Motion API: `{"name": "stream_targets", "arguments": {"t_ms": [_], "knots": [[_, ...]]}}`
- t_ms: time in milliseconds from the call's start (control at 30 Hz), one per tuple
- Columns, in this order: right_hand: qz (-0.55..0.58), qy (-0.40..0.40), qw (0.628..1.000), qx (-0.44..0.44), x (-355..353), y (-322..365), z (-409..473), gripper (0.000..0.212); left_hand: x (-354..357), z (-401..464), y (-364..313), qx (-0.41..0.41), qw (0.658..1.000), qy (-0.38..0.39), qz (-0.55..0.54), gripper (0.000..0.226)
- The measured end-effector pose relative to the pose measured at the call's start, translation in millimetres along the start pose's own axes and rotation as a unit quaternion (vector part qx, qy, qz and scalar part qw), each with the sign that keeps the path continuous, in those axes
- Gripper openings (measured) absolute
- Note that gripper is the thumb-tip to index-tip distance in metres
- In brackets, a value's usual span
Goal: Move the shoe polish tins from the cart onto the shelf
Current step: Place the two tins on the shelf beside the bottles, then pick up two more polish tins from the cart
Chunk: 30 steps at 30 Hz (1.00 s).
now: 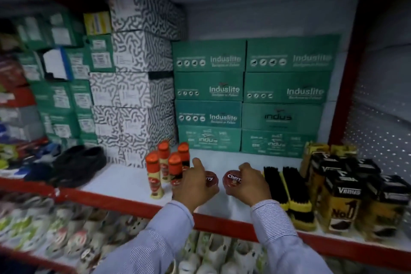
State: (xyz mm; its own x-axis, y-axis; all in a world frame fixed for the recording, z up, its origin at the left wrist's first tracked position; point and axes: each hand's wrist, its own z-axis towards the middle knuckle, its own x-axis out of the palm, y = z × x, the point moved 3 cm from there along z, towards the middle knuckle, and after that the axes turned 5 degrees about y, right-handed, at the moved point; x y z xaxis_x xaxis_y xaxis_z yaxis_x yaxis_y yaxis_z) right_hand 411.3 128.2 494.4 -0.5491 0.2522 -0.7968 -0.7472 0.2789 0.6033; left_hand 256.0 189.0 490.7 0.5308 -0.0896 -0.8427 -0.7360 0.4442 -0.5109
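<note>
Two round red shoe polish tins with white lettering sit low over the white shelf point(124, 181), side by side near its front. My left hand point(192, 184) grips the left tin point(209, 179), which is mostly hidden behind my fingers. My right hand point(251, 182) grips the right tin point(233, 181) by its right side, lid facing up. Whether the tins rest on the shelf or hover just above it I cannot tell. The cart is out of view.
Several orange-capped polish bottles point(165, 169) stand just left of my left hand. Black shoe brushes point(289, 187) lie right of my right hand, then black-and-yellow boxes point(342, 198). Green shoeboxes point(251, 95) and patterned boxes point(135, 87) line the back. Black shoes point(77, 163) lie at left.
</note>
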Motion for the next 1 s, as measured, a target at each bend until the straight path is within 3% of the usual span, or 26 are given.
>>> {"name": "stream_targets", "arguments": {"t_ms": [100,200,367,500,667,767,867,1000], "knots": [[-0.012,0.018,1.0,0.016,14.8,-7.5,19.8,0.066,19.0,34.4,0.5,-0.031,0.998,0.043,0.023,0.084],[-0.021,0.027,0.999,0.027,24.1,-12.0,36.0,0.065,35.7,53.7,5.7,-0.052,0.994,0.074,0.055,0.084],[-0.051,0.066,0.996,0.013,26.9,-17.1,40.4,0.071,48.2,56.6,15.0,-0.061,0.991,0.078,0.092,0.056],[-0.042,0.016,0.998,-0.037,14.0,-10.8,17.5,0.067,37.6,31.3,5.8,-0.033,0.992,0.039,0.117,0.028],[-0.042,-0.061,0.987,-0.142,17.4,2.3,-41.9,0.067,19.0,-44.3,3.0,0.079,0.99,-0.046,0.107,0.057],[-0.031,-0.083,0.977,-0.192,45.1,-2.8,-87.9,0.06,21.0,-107.5,28.2,0.116,0.975,-0.111,0.157,0.038],[-0.02,-0.092,0.971,-0.219,86.2,-14.7,-127.4,0.052,40.3,-166.6,77.6,0.069,0.975,-0.105,0.186,0.039],[-0.005,-0.012,0.966,-0.26,159.8,-31.2,-169.2,0.043,85.9,-238.2,148.9,-0.022,0.979,-0.029,0.201,0.074]]}}
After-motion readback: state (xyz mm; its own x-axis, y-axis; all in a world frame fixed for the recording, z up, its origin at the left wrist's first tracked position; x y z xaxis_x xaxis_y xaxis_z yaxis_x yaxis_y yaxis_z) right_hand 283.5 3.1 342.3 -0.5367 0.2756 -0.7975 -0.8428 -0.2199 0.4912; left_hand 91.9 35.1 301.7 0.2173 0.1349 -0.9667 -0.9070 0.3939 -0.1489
